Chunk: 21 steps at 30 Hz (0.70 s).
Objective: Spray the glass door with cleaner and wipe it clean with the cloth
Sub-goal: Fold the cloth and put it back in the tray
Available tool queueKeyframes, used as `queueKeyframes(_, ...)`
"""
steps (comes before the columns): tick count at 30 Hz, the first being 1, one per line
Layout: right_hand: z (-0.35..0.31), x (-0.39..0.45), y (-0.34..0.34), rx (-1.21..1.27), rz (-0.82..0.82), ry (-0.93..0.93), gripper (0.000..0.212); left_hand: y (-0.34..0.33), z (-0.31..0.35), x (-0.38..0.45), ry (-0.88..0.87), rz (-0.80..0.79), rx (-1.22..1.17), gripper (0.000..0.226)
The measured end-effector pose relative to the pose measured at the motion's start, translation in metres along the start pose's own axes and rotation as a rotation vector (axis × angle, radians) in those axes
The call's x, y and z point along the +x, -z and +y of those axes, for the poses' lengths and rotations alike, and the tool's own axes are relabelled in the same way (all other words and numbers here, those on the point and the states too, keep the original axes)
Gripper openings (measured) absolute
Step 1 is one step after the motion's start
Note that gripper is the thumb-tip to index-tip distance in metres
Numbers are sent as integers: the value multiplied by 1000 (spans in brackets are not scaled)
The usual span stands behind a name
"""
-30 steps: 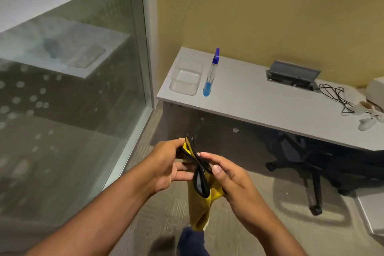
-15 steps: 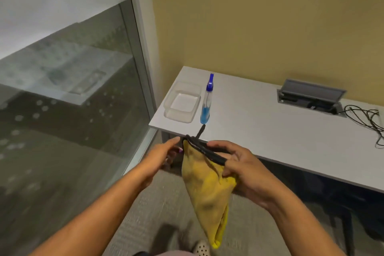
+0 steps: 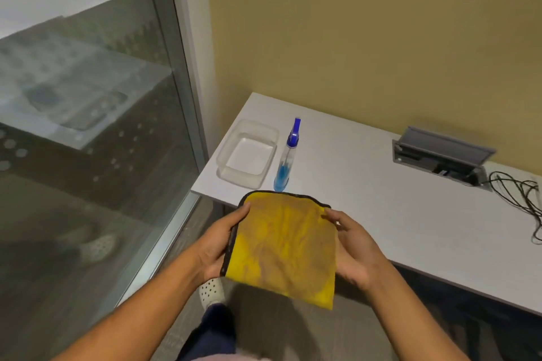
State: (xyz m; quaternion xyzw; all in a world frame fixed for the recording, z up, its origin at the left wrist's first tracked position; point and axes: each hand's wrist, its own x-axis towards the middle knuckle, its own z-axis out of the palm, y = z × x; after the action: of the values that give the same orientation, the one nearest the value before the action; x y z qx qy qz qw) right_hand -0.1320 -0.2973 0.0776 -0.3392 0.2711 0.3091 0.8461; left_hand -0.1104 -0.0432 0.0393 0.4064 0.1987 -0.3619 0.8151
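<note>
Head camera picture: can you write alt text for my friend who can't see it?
Two hands, left hand and right hand, hold a folded yellow cloth flat between them. Behind it, a blue spray bottle and clear container stand on a white desk, beside the glass door.

**No legible text**

No words, brands or nos. could be read anywhere. Spray bottle showed no readable label; cloth, plastic tub and desk carried no markings either.
</note>
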Motion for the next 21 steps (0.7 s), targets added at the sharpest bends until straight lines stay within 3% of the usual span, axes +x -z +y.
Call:
queueKeyframes(2, -18, 11, -11, -24, -21, 52, 72, 6, 14, 13, 9, -14, -45, 55)
queueKeyframes(4, -42, 21, -22, -64, -33, 124, 67, 12, 36, 21, 17, -130, -58, 53)
queueKeyframes(7, -69, 46, -43, -63, -76, 144, 67, 18, 79, 35, 22, -274, -66, 77)
queueKeyframes(9, -80, 64, -58, -55, -33, 136, 60, 23, 106, 48, 55, -309, -72, 80)
queueKeyframes(18, -113, 125, -115, -209, 209, 227, 50, 48, 184, 91, 57, -292, -163, 79)
queueKeyframes(21, -108, 140, -150, -272, 275, 344, 46, 33, 193, 95, -48, -226, -163, 83)
